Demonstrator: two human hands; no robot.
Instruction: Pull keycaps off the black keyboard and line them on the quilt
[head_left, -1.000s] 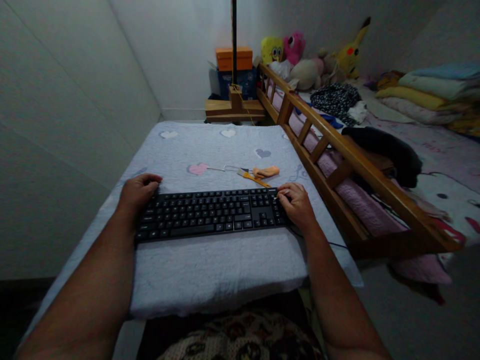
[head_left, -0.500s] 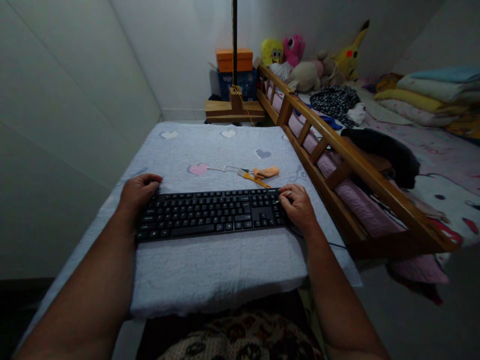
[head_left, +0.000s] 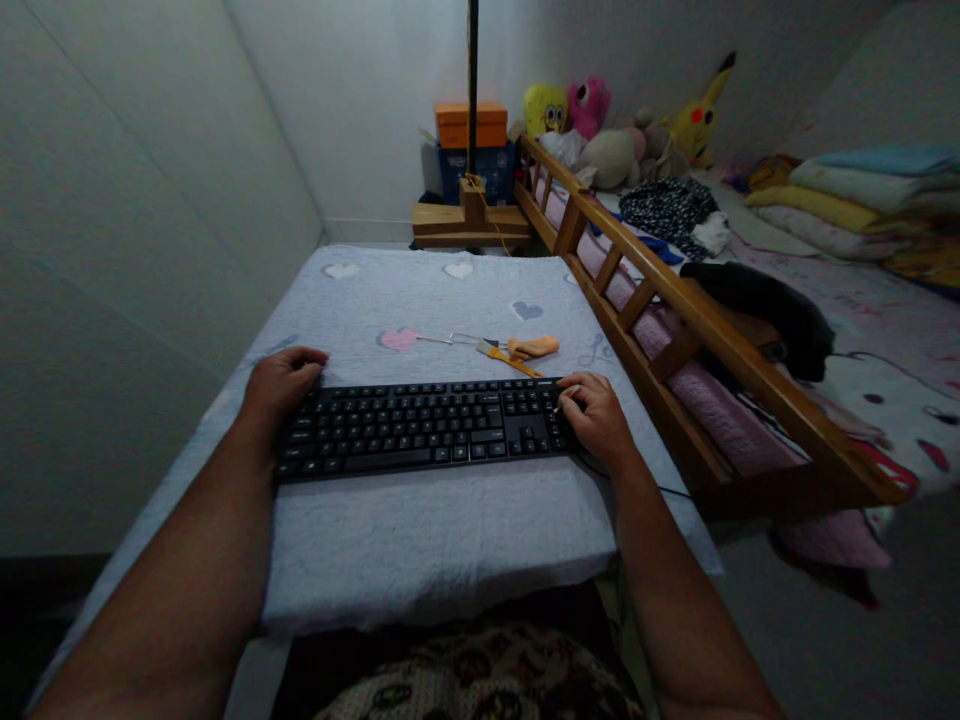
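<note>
A black keyboard lies flat across the cloth-covered table. My left hand is closed around its upper left corner, with the thumb on the near side and the fingertips partly hidden. Over the number pad at the other end, my right hand pinches a thin white cotton swab, its tip down at the keys. Behind the keyboard lie a small brush with a yellow handle, a folded orange cloth and a thin wire tool.
A pale cloth with hearts covers the table. A wooden bed rail runs along its right side, with bedding and plush toys beyond. Behind stand a wooden post base and an orange box. The keyboard's cable trails off right.
The view has shifted very slightly. Both hands keep their places on the keyboard, and the right hand's swab has moved barely, if at all.
</note>
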